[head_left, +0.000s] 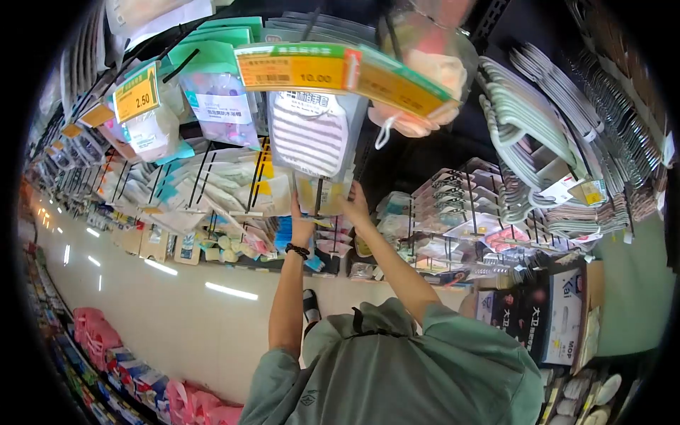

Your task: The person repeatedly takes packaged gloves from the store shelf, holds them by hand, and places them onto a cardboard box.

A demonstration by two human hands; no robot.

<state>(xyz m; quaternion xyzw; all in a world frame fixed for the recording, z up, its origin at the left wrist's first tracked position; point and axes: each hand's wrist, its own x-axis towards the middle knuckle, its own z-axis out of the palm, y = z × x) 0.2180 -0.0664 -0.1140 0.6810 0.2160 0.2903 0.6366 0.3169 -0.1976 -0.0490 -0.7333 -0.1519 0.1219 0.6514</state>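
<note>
My left hand [302,222] and right hand [356,208] are both raised in front of me at the rack, one to each side of a yellowish packet [331,195]; the packet is between them, just below the striped pack [308,138], with a dark rod [319,193] running down across its front. My fingers are at the packet's side edges, the left along one and the right by the other; the fingertips are small and partly hidden, so I cannot tell whether either hand is closed on it; a dark bracelet [297,250] sits on my left wrist.

The striped pack hangs upright under a yellow price tag [294,69] reading 10.00; to its left hangs a cap pack [218,106], and beyond that another tag [137,94] reads 2.50; to its right is a pale peach puff [418,92] with a white loop, partly behind a second yellow tag [404,83]. Farther right hang pale hangers [528,131], well apart from my hands; below them stand mop boxes [564,312]; pink bags [97,336] lie at lower left, across the shiny floor [205,322].
</note>
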